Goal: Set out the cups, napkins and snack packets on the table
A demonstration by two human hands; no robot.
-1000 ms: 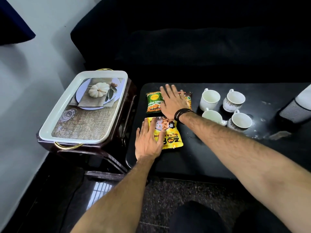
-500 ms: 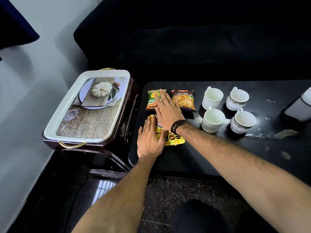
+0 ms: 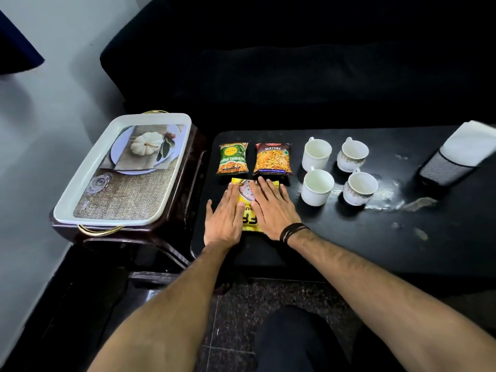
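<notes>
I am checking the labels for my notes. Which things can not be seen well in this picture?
- Yellow packet, head view: left hand and right hand lie flat over it and hide most of its print.
- Napkin holder, head view: cut off by the right edge.
- Green packet: small print unreadable.

Yellow packet (image 3: 248,208) mostly hidden under left hand (image 3: 224,218) and right hand (image 3: 271,208); only top edge and middle strip show, print unreadable. Green packet (image 3: 232,158) lettering blurred, partly legible. Napkin holder (image 3: 445,167) at far right cut by frame edge; napkins (image 3: 469,142) in it blurred, count unclear. Handle of near left cup (image 3: 316,187) hidden. Both forearms cut by bottom edge. Pale smears on table (image 3: 349,237) near cups, nature unclear.
</notes>
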